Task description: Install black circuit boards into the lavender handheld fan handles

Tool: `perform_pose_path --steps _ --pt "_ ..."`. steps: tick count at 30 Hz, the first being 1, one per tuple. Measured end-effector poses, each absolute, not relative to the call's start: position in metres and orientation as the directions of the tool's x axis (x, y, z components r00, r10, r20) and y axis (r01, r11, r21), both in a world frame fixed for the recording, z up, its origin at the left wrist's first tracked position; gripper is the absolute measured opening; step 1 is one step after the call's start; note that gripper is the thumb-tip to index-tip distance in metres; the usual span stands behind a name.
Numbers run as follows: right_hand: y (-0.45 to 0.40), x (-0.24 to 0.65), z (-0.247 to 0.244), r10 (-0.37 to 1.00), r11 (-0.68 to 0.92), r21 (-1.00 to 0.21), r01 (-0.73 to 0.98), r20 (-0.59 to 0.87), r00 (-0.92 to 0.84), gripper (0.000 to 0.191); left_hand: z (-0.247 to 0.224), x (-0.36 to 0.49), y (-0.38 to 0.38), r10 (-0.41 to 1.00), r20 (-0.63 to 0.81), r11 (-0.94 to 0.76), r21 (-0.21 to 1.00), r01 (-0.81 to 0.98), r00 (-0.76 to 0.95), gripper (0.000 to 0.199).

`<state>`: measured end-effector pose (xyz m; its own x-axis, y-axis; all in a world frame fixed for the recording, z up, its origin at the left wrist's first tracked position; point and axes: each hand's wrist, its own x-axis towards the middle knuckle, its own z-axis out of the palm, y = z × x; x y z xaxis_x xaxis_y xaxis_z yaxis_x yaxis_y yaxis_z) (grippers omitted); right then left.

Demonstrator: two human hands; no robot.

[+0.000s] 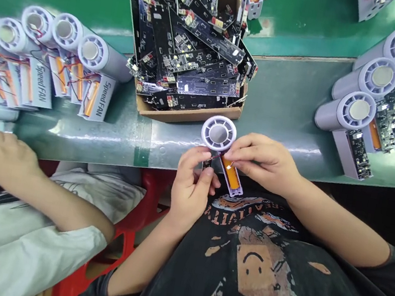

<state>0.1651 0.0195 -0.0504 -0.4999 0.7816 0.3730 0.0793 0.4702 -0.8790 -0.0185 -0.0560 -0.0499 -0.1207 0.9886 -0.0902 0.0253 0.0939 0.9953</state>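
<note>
Leftmost, a co-worker's hand (1,155) is near a row of fan units (102,59) on the desk (169,138). The left hand (193,183) pinches a dark circuit board (207,163) just left of the fan (218,134). The fan sits between both hands, round head beyond the fingertips, orange battery (231,178) nearer the body. The right hand (267,162) grasps the fan's neck from the right.

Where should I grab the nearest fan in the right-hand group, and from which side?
Probably around its smooth barrel, from the left: that side is open, while neighbouring fans crowd behind and the handle carries an exposed circuit board.
</note>
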Motion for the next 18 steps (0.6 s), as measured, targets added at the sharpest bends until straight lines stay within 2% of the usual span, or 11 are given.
perform_pose_path --steps 3,6,11,15,18 --pt "0.019 0.161 -0.048 0.728 0.588 -0.800 0.120 0.459 -0.509 0.013 -0.046 -0.018 -0.055 0.996 -0.028 0.040 0.990 0.133 -0.087 0.012" --pt "0.019 0.157 -0.048 0.693 0.664 -0.730 0.160 0.521 -0.497 0.009 -0.042 -0.018 -0.052 0.996 -0.008 0.024 0.984 0.179 -0.089 0.015" --pt "0.012 0.154 -0.048 0.722 0.681 -0.659 0.319 0.533 -0.441 0.009 -0.039 -0.015 -0.049 0.993 -0.038 0.054 0.989 0.141 -0.112 0.013" --pt "0.005 0.153 -0.045 0.668 0.743 -0.496 0.449 0.589 -0.455 0.008 -0.038 -0.013 -0.050 0.994 -0.040 0.055 0.988 0.145 -0.106 0.015" --pt "0.004 0.151 -0.043 0.661 0.744 -0.432 0.510 0.590 -0.464 0.008 -0.038 -0.011 -0.051 0.990 -0.058 0.064 0.997 0.047 -0.129 0.014"
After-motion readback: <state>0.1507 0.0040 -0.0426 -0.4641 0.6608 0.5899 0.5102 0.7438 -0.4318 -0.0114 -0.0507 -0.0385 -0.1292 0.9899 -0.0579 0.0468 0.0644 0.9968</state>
